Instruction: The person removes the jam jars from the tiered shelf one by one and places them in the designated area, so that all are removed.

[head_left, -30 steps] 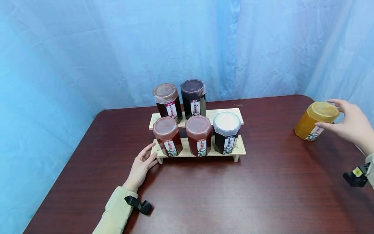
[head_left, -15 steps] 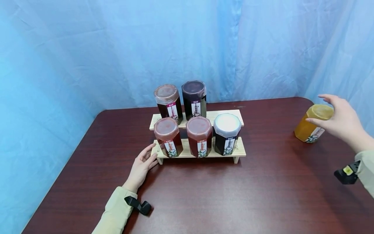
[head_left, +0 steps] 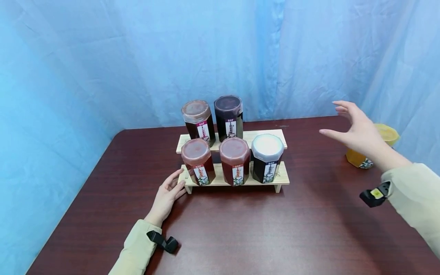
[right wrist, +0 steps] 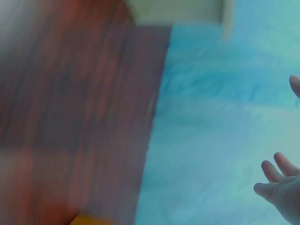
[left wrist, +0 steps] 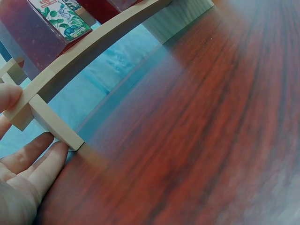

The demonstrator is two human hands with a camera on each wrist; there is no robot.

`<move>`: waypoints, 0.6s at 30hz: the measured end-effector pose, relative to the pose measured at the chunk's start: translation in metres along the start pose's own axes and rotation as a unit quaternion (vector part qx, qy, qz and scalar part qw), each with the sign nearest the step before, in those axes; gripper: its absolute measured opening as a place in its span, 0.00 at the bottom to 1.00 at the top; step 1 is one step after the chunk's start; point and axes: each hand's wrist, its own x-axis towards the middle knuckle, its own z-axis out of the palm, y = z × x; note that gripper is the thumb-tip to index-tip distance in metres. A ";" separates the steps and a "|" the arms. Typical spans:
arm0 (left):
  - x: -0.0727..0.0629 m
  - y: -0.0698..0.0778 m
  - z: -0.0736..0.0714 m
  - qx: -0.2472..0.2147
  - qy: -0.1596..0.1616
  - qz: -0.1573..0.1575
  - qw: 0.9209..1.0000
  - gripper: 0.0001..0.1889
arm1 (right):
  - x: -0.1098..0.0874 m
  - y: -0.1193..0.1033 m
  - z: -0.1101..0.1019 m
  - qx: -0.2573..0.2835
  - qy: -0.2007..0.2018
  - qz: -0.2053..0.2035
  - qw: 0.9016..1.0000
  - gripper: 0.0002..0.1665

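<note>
A two-tier pale wooden rack (head_left: 282,175) stands mid-table. My left hand (head_left: 165,198) holds the left end of its lower tier; in the left wrist view the thumb lies on the board end and fingertips touch the rack leg (left wrist: 56,124). My right hand (head_left: 361,131) hangs in the air right of the rack, thumb and fingers spread apart with nothing between them. Behind it stands a yellow jar (head_left: 388,134) on the table, partly hidden by the hand and wrist. The right wrist view is blurred; a few fingers (right wrist: 274,180) show there.
The lower tier carries two reddish jars, left (head_left: 196,151) and middle (head_left: 234,151), and a dark jar (head_left: 267,149) with a whitish lid. Two dark jars, one brownish-lidded (head_left: 196,111) and one purplish (head_left: 228,109), stand on the upper tier. Blue curtain (head_left: 206,49) surrounds the table (head_left: 240,236).
My right hand has let go of the yellow jar and moved left toward the rack. The jar stays at the table's right side. My left hand has not moved.
</note>
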 end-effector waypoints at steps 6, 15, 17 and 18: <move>-0.001 -0.001 -0.001 -0.013 -0.013 0.026 0.999 0.28 | 0.007 -0.044 0.021 0.025 -0.012 -0.050 0.998 0.51; 0.001 0.003 0.002 0.008 0.013 -0.033 0.999 0.25 | 0.023 -0.087 0.048 0.035 -0.028 -0.129 0.991 0.50; 0.002 0.003 0.002 0.008 0.013 -0.034 0.999 0.25 | 0.025 -0.094 0.054 0.032 -0.034 -0.143 0.989 0.49; 0.001 0.004 0.002 0.007 0.013 -0.035 0.999 0.25 | 0.026 -0.097 0.057 0.028 -0.037 -0.150 0.988 0.49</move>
